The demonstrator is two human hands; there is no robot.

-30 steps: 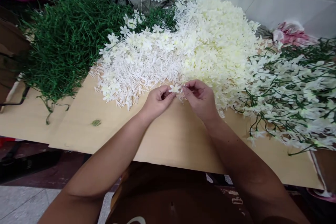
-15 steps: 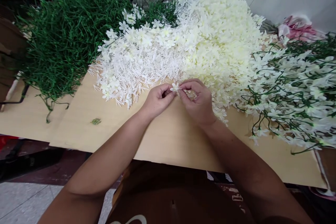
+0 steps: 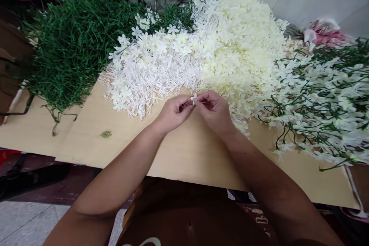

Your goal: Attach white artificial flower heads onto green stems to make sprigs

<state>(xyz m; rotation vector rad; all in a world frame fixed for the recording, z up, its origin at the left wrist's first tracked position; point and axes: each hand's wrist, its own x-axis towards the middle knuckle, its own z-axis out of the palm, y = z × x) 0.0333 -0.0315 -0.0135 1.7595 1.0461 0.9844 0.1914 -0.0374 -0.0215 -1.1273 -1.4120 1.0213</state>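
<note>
My R hand (image 3: 215, 110) & L hand (image 3: 172, 114) are pinching a wht flower (image 3: 194, 99), 12 o'clock; I'm risking tears w/ overpressing.

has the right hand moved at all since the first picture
Yes, a little to the left: measured against the green scrap on the cardboard, the right hand now sits closer to the left hand.

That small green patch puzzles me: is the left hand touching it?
Apart: the head view shows bare tan board between the left hand and green patch.
</note>
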